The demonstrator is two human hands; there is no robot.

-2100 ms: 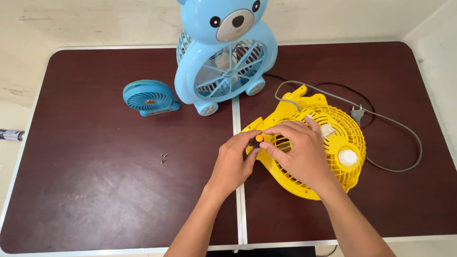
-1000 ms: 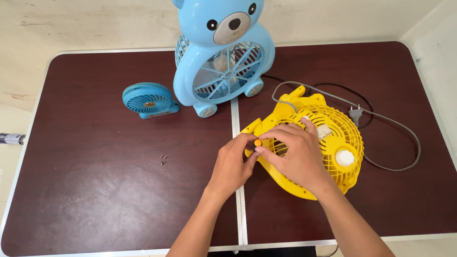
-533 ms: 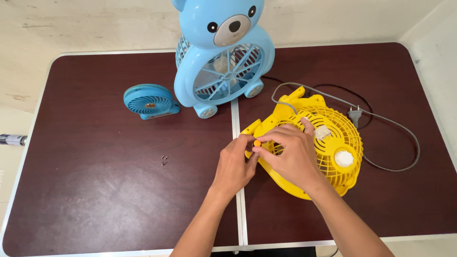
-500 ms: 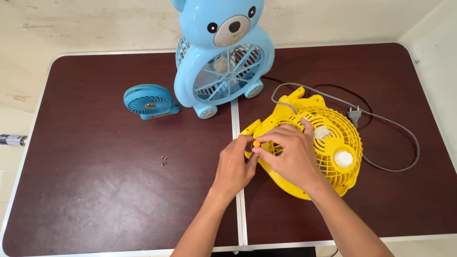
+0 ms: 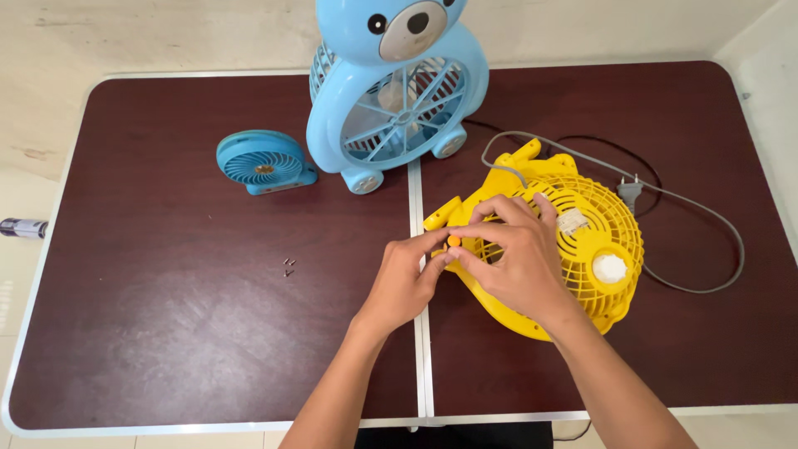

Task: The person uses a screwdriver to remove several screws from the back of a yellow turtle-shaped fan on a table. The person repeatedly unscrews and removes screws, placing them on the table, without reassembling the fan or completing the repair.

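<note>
Both hands meet at the left edge of the yellow fan, which lies flat on the right half of the bench, grille facing up. The left hand has its grip pinched around a small orange knob at the fan's rim, thumb and forefinger closed on it. The right hand rests on top of the yellow grille with fingers curled and spread. Its grip presses the fan housing, and its fingertips sit just beside the orange knob; whether they also touch the knob cannot be told from this view.

A white round hub sits in the grille, right of the right hand. A grey power cord loops from the fan across the bench to a plug.

Behind the hands, a blue bear-shaped fan stands upright at the bench's middle seam. A small blue fan stands just to its left. A few small screws lie on the left half, well apart from the hands.
</note>
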